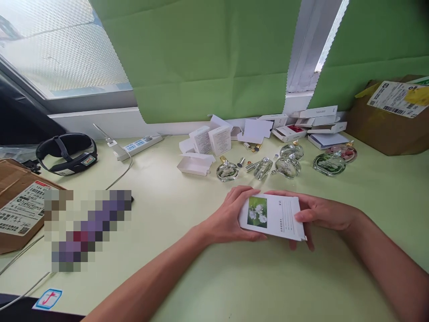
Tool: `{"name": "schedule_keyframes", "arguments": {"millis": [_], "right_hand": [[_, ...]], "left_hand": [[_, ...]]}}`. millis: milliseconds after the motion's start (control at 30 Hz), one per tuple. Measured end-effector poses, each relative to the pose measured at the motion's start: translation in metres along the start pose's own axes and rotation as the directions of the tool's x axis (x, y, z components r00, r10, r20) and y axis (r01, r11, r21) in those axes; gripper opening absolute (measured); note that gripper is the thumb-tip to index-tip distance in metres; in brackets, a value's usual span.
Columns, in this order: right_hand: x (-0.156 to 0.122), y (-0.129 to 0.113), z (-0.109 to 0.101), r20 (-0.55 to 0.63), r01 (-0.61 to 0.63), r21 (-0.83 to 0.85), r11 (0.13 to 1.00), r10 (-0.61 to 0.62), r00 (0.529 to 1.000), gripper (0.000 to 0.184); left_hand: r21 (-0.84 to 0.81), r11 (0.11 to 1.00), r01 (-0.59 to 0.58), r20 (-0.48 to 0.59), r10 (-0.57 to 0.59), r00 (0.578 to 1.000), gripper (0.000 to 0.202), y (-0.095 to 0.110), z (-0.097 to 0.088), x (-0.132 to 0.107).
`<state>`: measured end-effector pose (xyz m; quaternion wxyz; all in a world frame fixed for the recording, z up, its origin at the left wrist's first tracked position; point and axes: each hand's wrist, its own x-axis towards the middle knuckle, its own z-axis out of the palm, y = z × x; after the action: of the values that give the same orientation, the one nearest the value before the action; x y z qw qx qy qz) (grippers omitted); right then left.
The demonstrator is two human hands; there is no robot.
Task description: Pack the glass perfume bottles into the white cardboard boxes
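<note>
From my head view, I have the white box [272, 217] between my two hands, its photo of white flowers facing up. My left hand [226, 219] is curled round the nine o'clock end, spread only as wide as the box: fingers over the far edge, thumb along the near one. My right hand [323, 212] pinches the three o'clock end, thumb pressed on the printed face and the other fingers behind and beneath; they seem to bear on the underside, though the box hides their contact.

With the box as the dial's centre, an open carton [194, 166] lies at ten. A glass bottle with a gold neck [227, 171] sits between ten and eleven, a tilted glass bottle [263, 168] near twelve, and a green-tinted bottle [329, 164] between one and two. Farther out toward two stands a brown cardboard box [385, 127].
</note>
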<state>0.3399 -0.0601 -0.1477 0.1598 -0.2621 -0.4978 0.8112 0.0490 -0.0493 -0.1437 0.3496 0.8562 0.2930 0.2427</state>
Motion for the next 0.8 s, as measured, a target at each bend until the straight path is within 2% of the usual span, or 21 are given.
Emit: {"name": "schedule_keyframes", "arguments": {"millis": [267,500,800], "right_hand": [[-0.0001,-0.0039,0.0009,-0.015,0.028,0.063,0.998,-0.027,1.000,0.085],[-0.0003,-0.0062,0.0021,0.015,0.053,0.064,0.997,-0.054,0.998,0.081],[-0.0025,-0.0060,0.0018,0.033,0.067,0.050,0.996,-0.069,0.997,0.080]], "left_hand": [[0.035,0.999,0.024,-0.020,-0.024,1.000,0.105,0.0003,-0.0005,-0.0006],[0.018,1.000,0.016,-0.020,-0.015,1.000,0.098,-0.0014,0.0001,-0.0006],[0.012,1.000,0.013,-0.013,-0.013,1.000,0.098,0.0005,-0.0003,-0.0005]]}}
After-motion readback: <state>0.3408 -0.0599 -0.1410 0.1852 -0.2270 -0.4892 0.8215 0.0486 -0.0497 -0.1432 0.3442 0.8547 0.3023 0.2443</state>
